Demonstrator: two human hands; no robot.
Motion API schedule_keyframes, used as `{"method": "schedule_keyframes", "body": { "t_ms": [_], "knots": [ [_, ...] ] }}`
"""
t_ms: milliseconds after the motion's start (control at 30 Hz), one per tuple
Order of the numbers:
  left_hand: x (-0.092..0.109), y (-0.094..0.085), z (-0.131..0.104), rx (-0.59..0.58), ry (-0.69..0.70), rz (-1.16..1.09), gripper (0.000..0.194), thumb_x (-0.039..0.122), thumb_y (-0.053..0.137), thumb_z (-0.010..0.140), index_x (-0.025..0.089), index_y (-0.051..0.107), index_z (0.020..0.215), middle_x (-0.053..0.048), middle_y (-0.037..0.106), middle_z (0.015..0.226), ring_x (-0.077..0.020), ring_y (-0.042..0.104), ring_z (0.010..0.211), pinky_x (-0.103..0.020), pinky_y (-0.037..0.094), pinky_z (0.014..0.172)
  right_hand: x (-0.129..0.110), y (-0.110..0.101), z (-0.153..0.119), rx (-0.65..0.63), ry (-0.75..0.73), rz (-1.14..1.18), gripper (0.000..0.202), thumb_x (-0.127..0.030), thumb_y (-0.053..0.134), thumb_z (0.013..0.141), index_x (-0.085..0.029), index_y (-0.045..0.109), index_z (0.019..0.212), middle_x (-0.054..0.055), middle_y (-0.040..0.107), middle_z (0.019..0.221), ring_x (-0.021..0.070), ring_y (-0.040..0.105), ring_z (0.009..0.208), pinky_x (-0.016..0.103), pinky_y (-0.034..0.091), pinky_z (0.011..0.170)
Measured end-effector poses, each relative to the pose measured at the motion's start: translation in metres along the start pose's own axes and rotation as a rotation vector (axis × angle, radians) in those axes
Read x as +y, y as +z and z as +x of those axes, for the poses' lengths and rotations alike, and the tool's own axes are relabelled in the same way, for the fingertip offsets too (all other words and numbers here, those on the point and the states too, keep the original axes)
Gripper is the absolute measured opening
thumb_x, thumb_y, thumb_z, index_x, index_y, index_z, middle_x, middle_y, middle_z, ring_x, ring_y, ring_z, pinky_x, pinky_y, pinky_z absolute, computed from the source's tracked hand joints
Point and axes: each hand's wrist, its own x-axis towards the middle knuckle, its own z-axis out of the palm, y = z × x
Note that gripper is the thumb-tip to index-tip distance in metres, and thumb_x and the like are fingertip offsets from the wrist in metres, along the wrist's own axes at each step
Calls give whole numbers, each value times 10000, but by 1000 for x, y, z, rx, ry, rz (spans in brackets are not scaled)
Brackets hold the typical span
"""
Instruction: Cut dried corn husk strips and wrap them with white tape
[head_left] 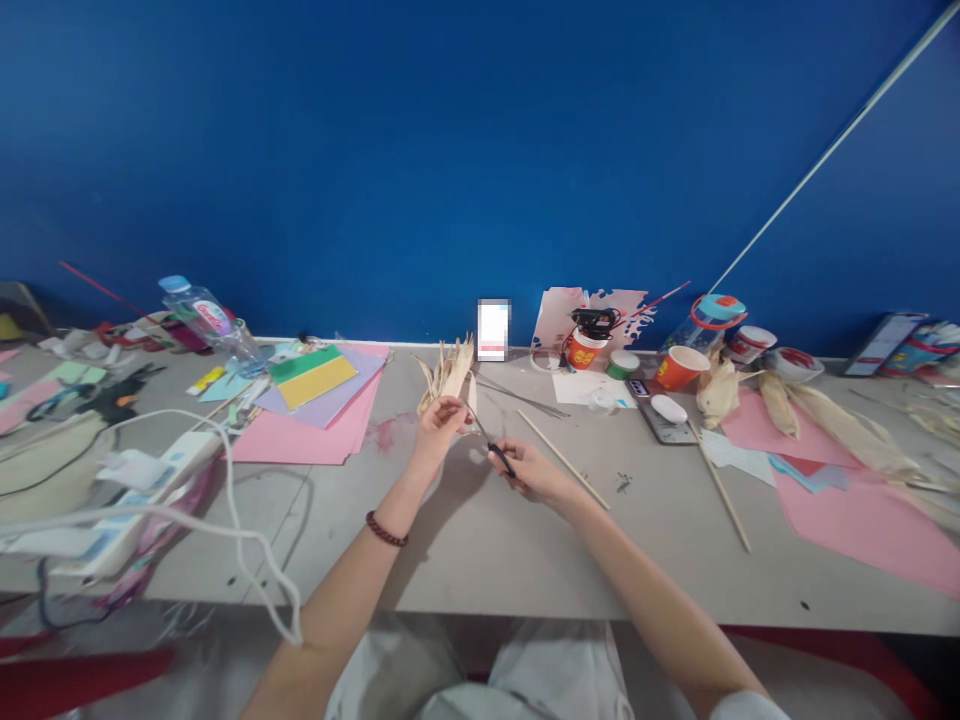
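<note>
My right hand [525, 468] is closed round the black handles of a pair of scissors [501, 458], whose blades point up and left toward my other hand. With fingertips pinched together, my left hand [442, 418] is by the scissors' tip; what it grips is too small to make out. Directly behind it, and partly hidden by it, is a bunch of pale dried corn husks [451, 368]. Several thin dark wires [525, 392] lie on the table just beyond my hands. A pale wooden stick [562, 460] rests to the right.
Coloured paper sheets [300, 440], a plastic bottle [206, 315] and a white power strip [150, 500] with loose cables are on the left. A phone [493, 332] stands against the blue wall. Paper cups [682, 368], more husks [832, 425] and another stick [724, 490] occupy the right.
</note>
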Motion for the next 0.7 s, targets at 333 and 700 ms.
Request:
{"method": "schedule_keyframes", "body": {
  "t_ms": [333,700],
  "knots": [
    [9,3,-7,-113,-49,236,243,379,673,671,155,599,610,-24,614,613,-126,558,612,-224,406,546,-6,1,-3,18,-5,-43,453,-600,651,650,-198,455,723,-83,476,532,0,258,285,161,140,250],
    [9,5,-8,-96,-15,234,109,251,644,662,161,605,617,-13,612,602,-125,553,598,-238,419,576,-10,3,-5,42,-3,-41,456,-597,659,642,-195,459,717,-83,469,531,-1,264,284,164,145,254]
  ]
}}
